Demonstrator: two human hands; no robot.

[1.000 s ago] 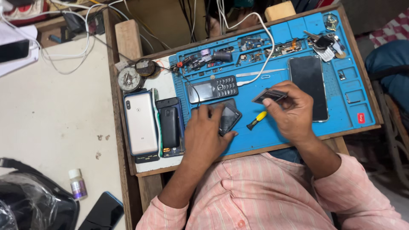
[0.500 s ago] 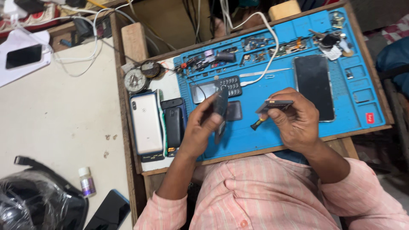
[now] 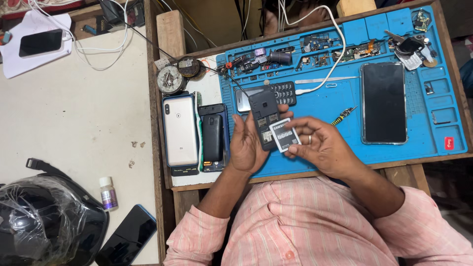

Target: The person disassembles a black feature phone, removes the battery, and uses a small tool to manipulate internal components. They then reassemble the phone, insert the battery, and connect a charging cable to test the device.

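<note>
My left hand [image 3: 246,145] holds a small dark phone [image 3: 264,116] upright with its back cover off, the open battery bay facing me. My right hand [image 3: 322,145] pinches a small white and grey battery [image 3: 285,135] right beside that phone, touching its lower edge. Both hands hover over the blue repair mat [image 3: 345,98]. A yellow-handled screwdriver [image 3: 343,115] lies on the mat just behind my right hand. A keypad phone [image 3: 282,93] lies flat behind the held phone.
A large black smartphone [image 3: 384,102] lies on the mat at right. A white phone [image 3: 180,130] and a small black phone [image 3: 213,138] lie left of the mat. Circuit parts and a white cable [image 3: 335,54] fill the mat's far edge. A wrapped helmet [image 3: 44,221], small bottle [image 3: 108,193] sit lower left.
My right hand has put the screwdriver down on the mat and now holds the battery. My left hand has lifted the small phone and turned its open back towards me.
</note>
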